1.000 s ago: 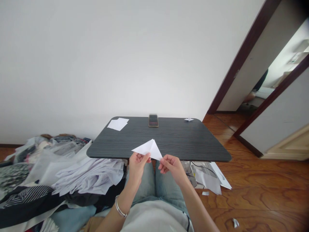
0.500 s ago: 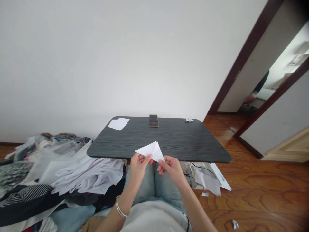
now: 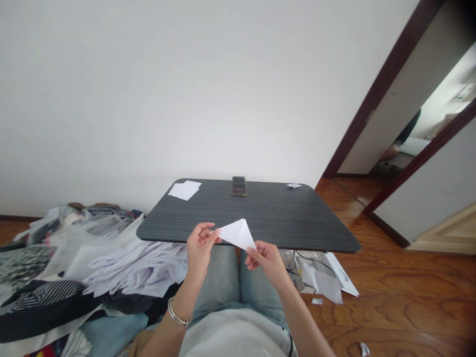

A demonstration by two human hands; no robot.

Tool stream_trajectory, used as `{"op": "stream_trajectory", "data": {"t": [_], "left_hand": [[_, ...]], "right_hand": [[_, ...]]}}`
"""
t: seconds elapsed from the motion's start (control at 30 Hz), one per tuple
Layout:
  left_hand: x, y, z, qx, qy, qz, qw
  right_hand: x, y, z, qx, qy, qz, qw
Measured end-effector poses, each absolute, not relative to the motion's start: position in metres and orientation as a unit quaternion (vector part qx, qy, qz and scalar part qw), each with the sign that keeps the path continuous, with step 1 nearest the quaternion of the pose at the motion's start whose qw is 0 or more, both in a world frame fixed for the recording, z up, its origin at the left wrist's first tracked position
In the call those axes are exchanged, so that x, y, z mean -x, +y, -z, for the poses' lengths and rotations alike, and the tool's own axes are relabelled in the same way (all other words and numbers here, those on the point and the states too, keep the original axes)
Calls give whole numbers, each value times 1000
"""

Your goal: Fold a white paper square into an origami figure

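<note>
Both hands hold the folded white paper [image 3: 237, 233] just in front of the person, over the near edge of the desk [image 3: 208, 210]; whether its underside touches the desktop I cannot tell. The left hand [image 3: 202, 245] has its grip pinching the paper's left tip between thumb and forefinger, the other fingers loosely curled and clear of the sheet. The right hand [image 3: 263, 258] pinches the lower right corner, thumb on top and fingers bent in underneath. Between the two grips the paper stands as a rough triangle, its peak pointing away from the person and a crease running down from near that peak; the layers look slightly apart there. The step in hand seems to be work on the folds, with the piece steadied at two corners. The next move, as I judge it, calls for a firm right pinch while the left grip gets the layers lined up, and light pressure, since thin paper can easily slip or crease off the line. Farther off on the desk, well apart from the hands, lie loose white sheets [image 3: 185, 190] at the left, a small dark framed object [image 3: 238, 186] near the middle of the far edge, and a small white folded piece [image 3: 294, 185] toward the far right corner.
</note>
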State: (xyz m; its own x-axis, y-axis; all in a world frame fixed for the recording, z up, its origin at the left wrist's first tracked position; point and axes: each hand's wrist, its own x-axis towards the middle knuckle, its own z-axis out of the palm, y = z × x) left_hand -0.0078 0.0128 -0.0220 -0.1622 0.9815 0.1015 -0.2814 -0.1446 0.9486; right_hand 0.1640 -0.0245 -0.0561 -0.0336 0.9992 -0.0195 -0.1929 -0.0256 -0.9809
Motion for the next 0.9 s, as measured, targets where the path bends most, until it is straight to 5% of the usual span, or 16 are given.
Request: {"op": "stream_trajectory", "data": {"t": [0.5,0.9], "left_hand": [[13,13,23,-439,419,-654,453],[3,-4,5,-423,412,-578,563]], "right_hand": [[-165,-24,55,454,-446,-549,541],[-167,-29,49,457,-440,-531,562]]}}
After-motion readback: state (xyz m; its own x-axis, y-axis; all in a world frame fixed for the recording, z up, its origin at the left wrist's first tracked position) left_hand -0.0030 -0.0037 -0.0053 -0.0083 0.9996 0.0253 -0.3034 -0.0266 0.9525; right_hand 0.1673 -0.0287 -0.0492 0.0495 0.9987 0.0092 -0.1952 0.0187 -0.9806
